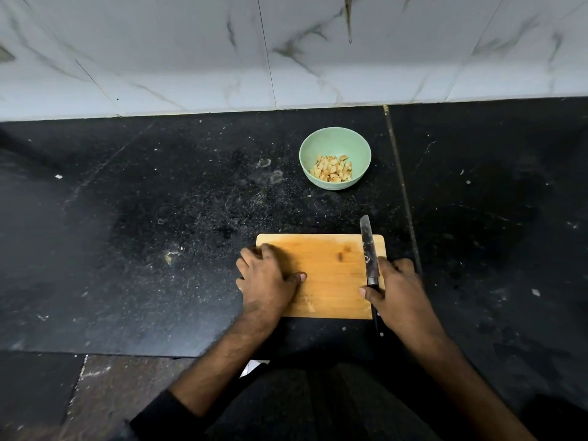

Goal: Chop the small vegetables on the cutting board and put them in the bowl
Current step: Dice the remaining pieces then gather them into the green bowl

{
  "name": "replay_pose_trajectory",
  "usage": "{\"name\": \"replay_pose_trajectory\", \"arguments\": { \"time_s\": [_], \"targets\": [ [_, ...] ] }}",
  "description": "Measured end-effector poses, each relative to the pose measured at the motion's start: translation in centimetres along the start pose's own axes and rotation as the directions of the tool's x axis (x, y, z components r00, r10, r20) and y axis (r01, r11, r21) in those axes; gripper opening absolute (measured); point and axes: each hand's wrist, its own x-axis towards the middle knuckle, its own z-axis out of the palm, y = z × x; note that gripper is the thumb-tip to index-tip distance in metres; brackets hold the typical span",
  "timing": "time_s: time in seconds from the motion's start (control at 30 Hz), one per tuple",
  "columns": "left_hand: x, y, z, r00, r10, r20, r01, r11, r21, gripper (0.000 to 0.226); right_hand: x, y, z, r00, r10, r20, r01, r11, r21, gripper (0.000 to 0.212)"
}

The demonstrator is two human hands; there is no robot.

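Black stone worktop [159,218], marble wall behind. Wooden cutting board [327,281] near front edge, almost bare: two small bits [343,253] left. Left hand [267,278] flat on board's left end, fingers relaxed. Right hand [397,288] curled round knife [369,249], blade lying along board's right edge. Green bowl [334,144] beyond, chopped pieces [332,168] inside. Judged: chopping done, transfer nearly over; next, sweep last bits to bowl.

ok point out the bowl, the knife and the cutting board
bowl [362,144]: head view, inner wall near the rim
knife [369,246]: head view, middle of the blade
cutting board [331,281]: head view, bare wood centre
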Motion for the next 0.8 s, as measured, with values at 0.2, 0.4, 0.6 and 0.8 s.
{"name": "replay_pose_trajectory", "arguments": {
  "time_s": [0.2, 0.4, 0.6, 0.8],
  "targets": [
    [-0.1, 0.3, 0.0, 1.000, 0.005, 0.003, -0.005, 1.000, 0.025, 0.094, 0.2, 0.0, -0.1, 1.000, -0.007, 0.025, 0.008, 0.999, -0.044, 0.048],
    [0.2, 1.6, -1.2, 0.987, 0.141, -0.079, -0.143, 0.990, -0.015, 0.097, 1.5, -1.2, -1.8, 0.996, -0.086, -0.035, 0.082, 0.992, -0.098, 0.058],
    [4.5, 7.0, -3.7, 0.931, 0.343, -0.125, -0.361, 0.816, -0.450, 0.085, 8.8, -5.6, -4.9, 0.974, -0.164, -0.154, 0.170, 0.985, 0.025, 0.074],
    [8.8, 9.3, -3.9, 0.904, 0.428, -0.010, -0.428, 0.904, -0.008, 0.069, 13.7, -7.6, -4.3, 0.996, -0.042, -0.085, 0.041, 0.999, -0.012, 0.066]
  ]
}}
